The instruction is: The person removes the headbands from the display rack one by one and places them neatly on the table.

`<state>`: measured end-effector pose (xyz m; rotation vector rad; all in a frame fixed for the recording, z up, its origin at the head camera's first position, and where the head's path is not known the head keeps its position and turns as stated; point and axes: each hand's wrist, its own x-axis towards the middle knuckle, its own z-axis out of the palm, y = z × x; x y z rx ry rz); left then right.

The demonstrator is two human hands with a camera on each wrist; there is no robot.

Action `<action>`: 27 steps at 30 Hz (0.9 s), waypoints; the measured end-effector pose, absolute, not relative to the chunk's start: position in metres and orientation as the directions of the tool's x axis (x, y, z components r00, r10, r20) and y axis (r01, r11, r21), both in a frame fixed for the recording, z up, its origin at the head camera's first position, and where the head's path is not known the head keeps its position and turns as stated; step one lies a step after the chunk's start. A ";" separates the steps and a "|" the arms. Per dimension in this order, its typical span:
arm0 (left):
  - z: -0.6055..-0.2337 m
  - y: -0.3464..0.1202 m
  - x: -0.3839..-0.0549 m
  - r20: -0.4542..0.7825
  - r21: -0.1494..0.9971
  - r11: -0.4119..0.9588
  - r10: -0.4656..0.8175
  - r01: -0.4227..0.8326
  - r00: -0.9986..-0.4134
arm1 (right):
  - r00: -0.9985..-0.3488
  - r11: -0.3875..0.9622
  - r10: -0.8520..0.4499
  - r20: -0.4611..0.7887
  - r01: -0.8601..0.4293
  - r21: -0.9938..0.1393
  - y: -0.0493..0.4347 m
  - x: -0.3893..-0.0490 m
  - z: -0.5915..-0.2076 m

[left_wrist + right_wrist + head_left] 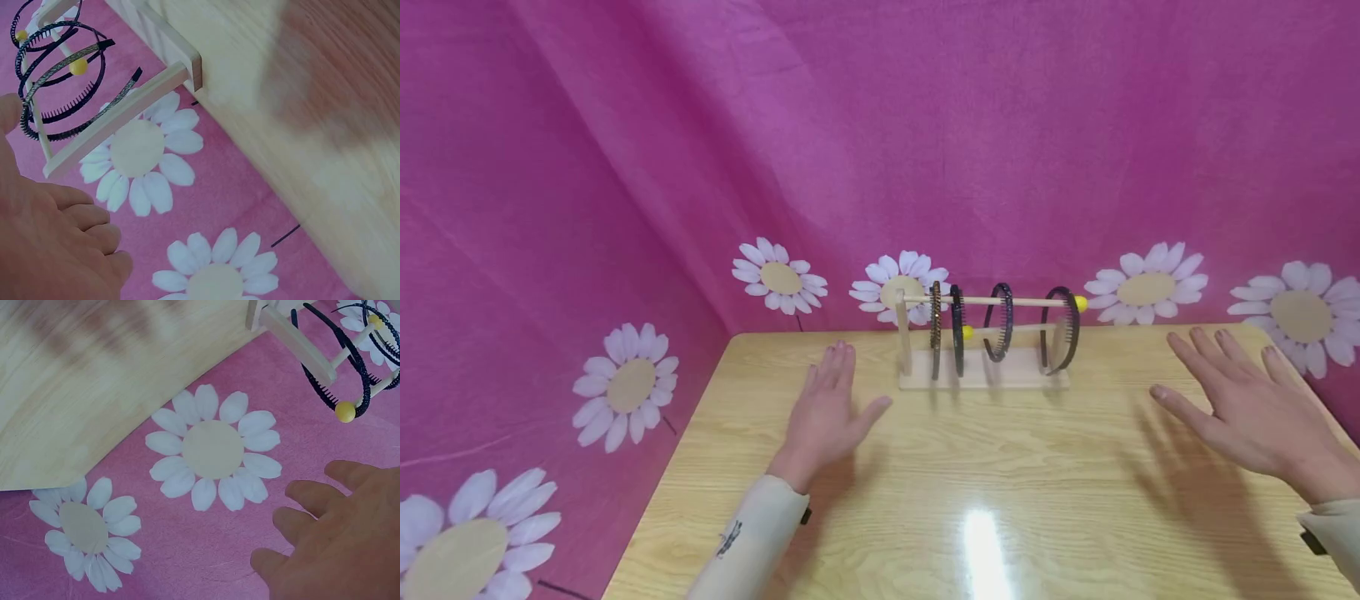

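A small wooden rack point(985, 381) stands near the back of the table, with several toothed headbands hanging from its rods. At its left end hangs a brown-gold patterned headband point(936, 321), beside a black headband point(958, 333). Farther right are a dark speckled headband point(1008, 321) and another black headband point(1075, 333) by the yellow knob point(1081, 303). My left hand point(824, 417) is held over the table left of the rack, fingers straight and holding nothing. To the right of the rack my right hand point(1262, 408) hovers with fingers spread, also holding nothing.
The light wood table point(880, 517) meets a pink cloth point(1000, 150) printed with white daisies at the back and on the left side. A second yellow knob point(967, 332) caps the lower rod. Light glares off the table's front middle.
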<state>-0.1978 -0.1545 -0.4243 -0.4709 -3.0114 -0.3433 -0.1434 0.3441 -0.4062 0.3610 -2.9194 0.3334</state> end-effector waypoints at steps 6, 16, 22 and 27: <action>-0.434 -0.145 -0.206 0.108 0.262 0.910 0.302 0.320 -0.947 | -0.952 0.926 -0.214 0.218 -0.269 -0.266 0.337 -0.144 -0.403; -0.454 -0.130 -0.219 0.075 0.307 0.897 0.310 0.318 -0.948 | -0.962 0.852 -0.145 0.231 -0.240 -0.464 0.323 -0.148 -0.400; -0.471 -0.122 -0.228 0.053 0.326 0.880 0.348 0.346 -0.936 | -0.965 0.807 -0.117 0.237 -0.231 -0.543 0.311 -0.155 -0.399; -0.481 -0.115 -0.229 0.036 0.354 0.866 0.365 0.353 -0.930 | -0.959 0.786 -0.117 0.256 -0.247 -0.567 0.300 -0.161 -0.400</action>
